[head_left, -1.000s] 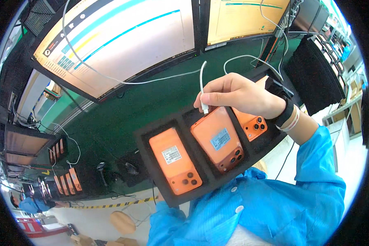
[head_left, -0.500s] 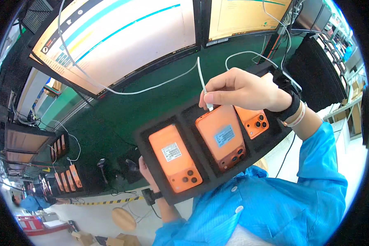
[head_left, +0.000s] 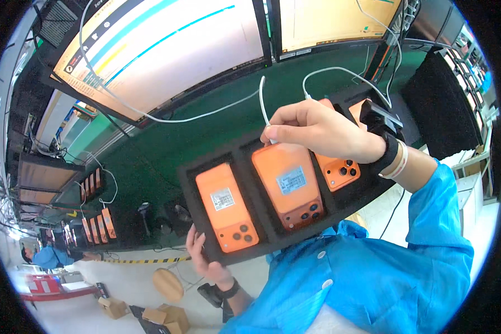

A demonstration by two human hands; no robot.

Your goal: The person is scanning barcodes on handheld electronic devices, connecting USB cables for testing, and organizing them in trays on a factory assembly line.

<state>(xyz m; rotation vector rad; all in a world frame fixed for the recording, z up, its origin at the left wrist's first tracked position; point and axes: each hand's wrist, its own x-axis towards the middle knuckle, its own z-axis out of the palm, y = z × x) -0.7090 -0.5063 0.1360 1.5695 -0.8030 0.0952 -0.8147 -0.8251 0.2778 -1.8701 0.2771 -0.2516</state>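
Note:
A black foam tray [head_left: 264, 236] holds several orange phones in slots, camera ends toward me. My right hand [head_left: 323, 133] pinches the white charging cable [head_left: 263, 106] at its plug, right at the top edge of the middle phone [head_left: 286, 181]. My fingers hide most of the plug. That phone bears a bluish label; the left phone [head_left: 228, 209] has a white one. Partly under my right hand and wrist lies another phone [head_left: 339, 172]. Beside the tray's near left corner is my left hand [head_left: 210, 264], fingers apart, with nothing visible in it.
Behind the tray stand a large monitor [head_left: 172, 61] and a second monitor [head_left: 334, 25]. A white cable [head_left: 339, 69] loops at the back right. More orange phones [head_left: 101, 225] stand at the left beside a dark handheld device [head_left: 145, 217]. A round stool [head_left: 168, 284] and cardboard boxes [head_left: 167, 318] are below.
My left hand has come down and outward from behind the tray's left edge, its fingers now showing. My right hand keeps its pinch on the cable. The whole view has shifted slightly.

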